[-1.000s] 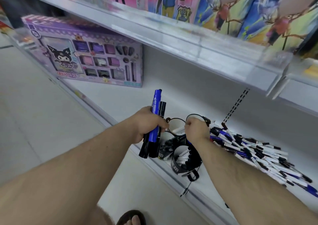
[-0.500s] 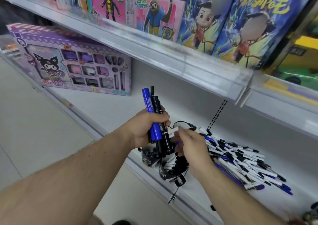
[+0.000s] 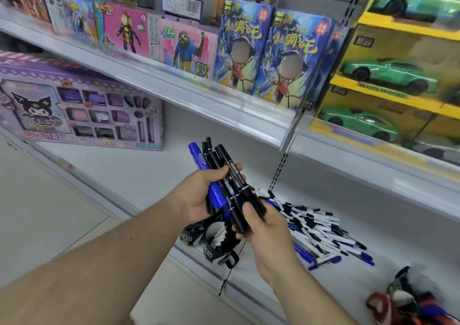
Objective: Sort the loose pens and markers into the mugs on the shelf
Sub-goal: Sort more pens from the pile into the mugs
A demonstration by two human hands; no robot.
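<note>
My left hand (image 3: 199, 195) grips a bundle of markers (image 3: 219, 170), one blue and several black, held upright above the white lower shelf (image 3: 139, 170). My right hand (image 3: 263, 227) clasps the lower ends of the black markers in the same bundle. Below the hands stand black-and-white mugs (image 3: 214, 250) near the shelf's front edge; one holds several pens, and the hands hide the others in part. A heap of loose blue and black pens (image 3: 323, 232) lies on the shelf to the right of the mugs.
A purple toy box (image 3: 82, 110) stands at the left on the lower shelf. The upper shelf (image 3: 199, 93) overhangs with boxed toys (image 3: 273, 51); green toy cars in yellow boxes (image 3: 388, 75) sit at the right. A blurred red and dark object (image 3: 408, 302) lies bottom right.
The left hand's bundle has grown from two markers to several. My right hand left the mugs and rose to grip the bundle's lower end. The view tilted upward.
</note>
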